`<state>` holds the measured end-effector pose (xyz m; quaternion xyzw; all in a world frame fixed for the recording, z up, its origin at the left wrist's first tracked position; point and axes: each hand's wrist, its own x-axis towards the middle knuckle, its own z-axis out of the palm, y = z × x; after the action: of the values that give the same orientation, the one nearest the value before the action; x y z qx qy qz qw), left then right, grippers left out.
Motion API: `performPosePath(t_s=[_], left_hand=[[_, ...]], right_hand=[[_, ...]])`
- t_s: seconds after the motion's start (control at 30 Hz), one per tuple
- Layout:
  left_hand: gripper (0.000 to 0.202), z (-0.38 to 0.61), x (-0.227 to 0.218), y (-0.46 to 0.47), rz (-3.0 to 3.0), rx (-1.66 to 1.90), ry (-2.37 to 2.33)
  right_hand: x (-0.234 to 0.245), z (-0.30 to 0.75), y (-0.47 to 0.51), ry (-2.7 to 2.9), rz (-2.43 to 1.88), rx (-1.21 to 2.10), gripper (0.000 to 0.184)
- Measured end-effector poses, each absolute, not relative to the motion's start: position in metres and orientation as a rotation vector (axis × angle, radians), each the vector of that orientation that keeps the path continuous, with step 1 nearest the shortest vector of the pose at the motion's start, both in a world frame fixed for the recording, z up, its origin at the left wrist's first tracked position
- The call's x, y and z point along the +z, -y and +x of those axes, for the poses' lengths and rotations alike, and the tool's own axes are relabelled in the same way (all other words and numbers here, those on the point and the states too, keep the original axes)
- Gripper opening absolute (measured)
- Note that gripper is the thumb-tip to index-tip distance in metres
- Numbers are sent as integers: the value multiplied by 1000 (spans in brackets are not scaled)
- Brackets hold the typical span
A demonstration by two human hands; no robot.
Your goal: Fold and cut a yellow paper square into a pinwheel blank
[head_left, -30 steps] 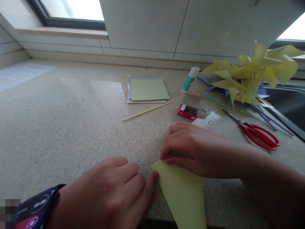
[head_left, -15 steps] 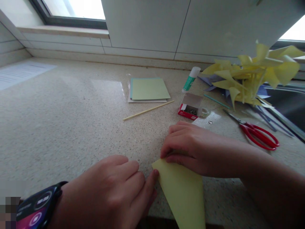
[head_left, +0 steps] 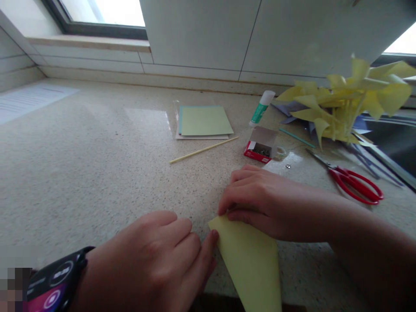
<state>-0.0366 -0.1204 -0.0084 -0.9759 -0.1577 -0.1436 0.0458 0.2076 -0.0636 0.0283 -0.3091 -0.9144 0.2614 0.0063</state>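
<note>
At the upper left of the frame, a printed sheet [head_left: 32,102] lay on the bench [head_left: 97,173], cut off by the picture's edge, its lines too faint to read. Lower left, the left hand [head_left: 162,255] was curled, one fingertip against the left edge of the yellow paper [head_left: 253,264] near its corner, perhaps to stop it sliding; its thumb was mostly out of sight, so whether it pinched could not be told.

At upper centre, a paper stack [head_left: 204,120] and a thin stick [head_left: 204,150] lay apart, possibly to leave the hands room. The yellow paper, at lower centre, narrowed downward and left the frame. The right hand [head_left: 256,195], nearly closed, had its top edge between thumb and fingers, probably to hold it flat; its palm was hidden.

Beyond it were an open red box [head_left: 258,151] of small, indistinct pieces and a glue stick [head_left: 261,108]. At right, scissors [head_left: 354,184] lay seemingly within reach, and yellow paper shapes [head_left: 351,89] overlapped confusingly, partly blocking the sink [head_left: 394,134].
</note>
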Motion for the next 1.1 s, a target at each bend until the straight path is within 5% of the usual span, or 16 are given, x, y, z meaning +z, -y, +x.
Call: performPosePath(t_s=[1.1], left_hand=[[22, -37, -10, 121, -2974, -430, 479]], right_hand=[[29, 210, 62, 2837, -920, 886, 12]])
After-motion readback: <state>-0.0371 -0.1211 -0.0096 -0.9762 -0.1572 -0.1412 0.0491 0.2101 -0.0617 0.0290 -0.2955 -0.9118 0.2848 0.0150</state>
